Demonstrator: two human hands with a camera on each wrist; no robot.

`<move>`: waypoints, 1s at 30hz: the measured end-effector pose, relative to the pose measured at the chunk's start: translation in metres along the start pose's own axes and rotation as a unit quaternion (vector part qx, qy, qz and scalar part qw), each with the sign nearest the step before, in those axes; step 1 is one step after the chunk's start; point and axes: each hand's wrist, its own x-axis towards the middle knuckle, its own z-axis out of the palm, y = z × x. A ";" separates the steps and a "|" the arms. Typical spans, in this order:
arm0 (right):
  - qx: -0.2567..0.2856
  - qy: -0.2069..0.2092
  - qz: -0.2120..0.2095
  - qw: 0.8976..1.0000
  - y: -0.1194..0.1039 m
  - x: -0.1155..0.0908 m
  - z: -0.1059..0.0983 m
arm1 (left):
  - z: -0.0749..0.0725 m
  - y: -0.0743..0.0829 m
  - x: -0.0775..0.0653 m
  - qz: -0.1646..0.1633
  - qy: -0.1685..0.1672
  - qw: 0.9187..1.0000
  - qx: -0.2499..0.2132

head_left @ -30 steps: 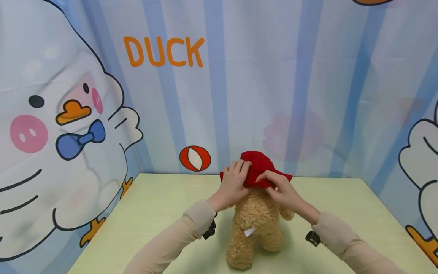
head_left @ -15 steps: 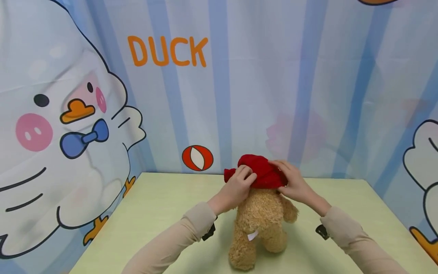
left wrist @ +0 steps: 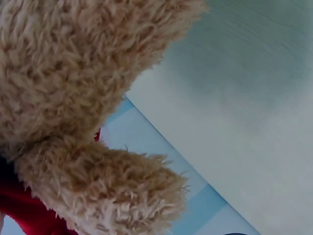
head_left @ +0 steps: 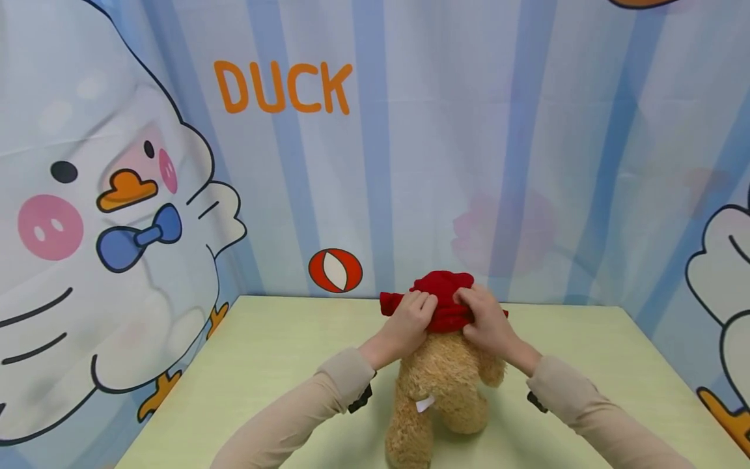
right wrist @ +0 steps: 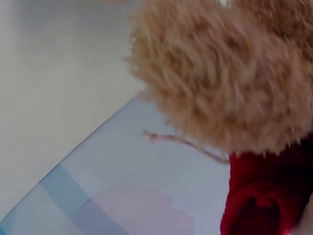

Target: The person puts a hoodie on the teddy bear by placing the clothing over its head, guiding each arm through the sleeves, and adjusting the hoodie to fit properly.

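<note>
A tan teddy bear point(head_left: 445, 371) stands with its back toward me, a white tag point(head_left: 424, 404) low on its back. Over its head sits a small red garment point(head_left: 443, 286), bunched up and covering the head. A sleeve-like end point(head_left: 390, 303) sticks out at the left. My left hand point(head_left: 406, 326) grips the cloth at its lower left, and my right hand point(head_left: 489, 326) pinches it on the right, fingers curled. In the right wrist view the red cloth point(right wrist: 244, 186) shows a tube-like opening, with a thin knotted cord point(right wrist: 183, 142) beside it. The bear's arm point(left wrist: 102, 186) fills part of the left wrist view.
The bear stands on a pale yellow-green table point(head_left: 281, 365). A blue-striped curtain point(head_left: 422, 130) printed with ducks and a red ball point(head_left: 336, 270) hangs right behind the table's far edge.
My right hand has moved left and inward from the garment's right edge to grip its bunched cloth. The garment sits slightly lower, its hem gathered. My left hand keeps its place on the cloth.
</note>
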 end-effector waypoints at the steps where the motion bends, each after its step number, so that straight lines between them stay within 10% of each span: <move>1: -0.012 0.009 -0.009 1.000 -0.001 -0.001 0.002 | 0.000 0.001 0.000 -0.005 -0.001 1.000 -0.009; 10: -0.044 0.071 -0.108 0.991 0.012 -0.014 0.011 | 0.003 0.003 0.004 -0.081 -0.032 0.992 -0.090; 18: 0.039 0.088 -0.163 0.982 0.020 -0.013 0.007 | -0.019 -0.014 0.023 -0.184 -0.251 0.919 -0.244; 30: 0.059 0.036 -0.001 0.998 0.009 -0.012 -0.005 | -0.006 -0.017 0.019 -0.197 -0.151 0.933 -0.261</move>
